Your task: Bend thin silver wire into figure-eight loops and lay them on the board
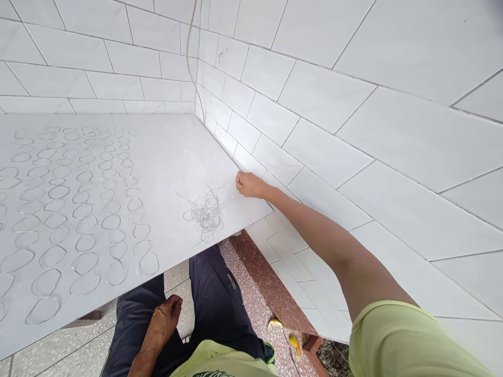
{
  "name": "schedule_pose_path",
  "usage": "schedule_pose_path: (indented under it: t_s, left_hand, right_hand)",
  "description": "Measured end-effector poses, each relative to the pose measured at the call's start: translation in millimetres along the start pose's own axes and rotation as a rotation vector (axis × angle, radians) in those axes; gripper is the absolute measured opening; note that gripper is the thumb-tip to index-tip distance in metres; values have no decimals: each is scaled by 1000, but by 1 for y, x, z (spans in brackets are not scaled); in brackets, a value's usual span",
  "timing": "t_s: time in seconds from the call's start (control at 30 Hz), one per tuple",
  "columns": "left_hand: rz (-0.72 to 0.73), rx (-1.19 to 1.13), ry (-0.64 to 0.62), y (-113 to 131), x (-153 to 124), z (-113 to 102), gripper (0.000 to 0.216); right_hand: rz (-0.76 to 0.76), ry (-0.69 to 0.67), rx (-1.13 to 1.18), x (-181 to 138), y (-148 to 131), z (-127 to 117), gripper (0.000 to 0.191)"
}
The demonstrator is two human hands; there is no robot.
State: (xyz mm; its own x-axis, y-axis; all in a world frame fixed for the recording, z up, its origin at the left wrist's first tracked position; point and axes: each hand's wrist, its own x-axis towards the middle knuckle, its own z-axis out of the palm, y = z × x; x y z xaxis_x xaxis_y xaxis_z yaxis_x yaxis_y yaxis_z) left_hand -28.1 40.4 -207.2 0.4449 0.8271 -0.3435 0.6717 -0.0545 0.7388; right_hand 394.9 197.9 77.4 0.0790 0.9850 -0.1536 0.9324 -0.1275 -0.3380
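White table [168,152], right edge by tiled wall [334,146]: right hand [248,185] pinched shut on thin, silvery wire tangle [204,214]; left hand [167,310] loose, empty, on thigh.

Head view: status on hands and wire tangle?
Right hand closed at board edge, beside wire tangle. Left hand resting on thigh, empty. Wire loops lie in rows across board, apart from both.

**Open middle, crowded left, walled right**

The counter [173,152] is bare through its middle strip and toward the far corner, so a hand can pass there freely. Rows of wire loops [78,209] fill its left part. A tangle of wire [205,214] lies near the front right edge, just beside the right hand [247,184]. The tiled wall [353,131] shuts off the right side, and a cord [189,52] hangs down the corner.
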Motion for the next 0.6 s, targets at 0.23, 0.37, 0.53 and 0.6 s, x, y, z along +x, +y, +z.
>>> schedule_pose_path:
  t_s: [0.23, 0.37, 0.53, 0.6]
  left_hand:
    - [25, -3, 34, 9, -7, -5, 25]
    - [79, -79, 57, 49, -38, -17, 27]
    - [206, -370, 199, 146, -86, -68, 32]
    - [204, -462, 413, 181, -94, -97, 38]
  right_hand:
    - [41, 73, 284, -9, -21, 3, 13]
    - [-14, 79, 412, -26, -41, -3, 10]
    - [-141, 18, 695, -66, -82, 1, 12]
    - [-197, -56, 786, -86, -101, 8, 9]
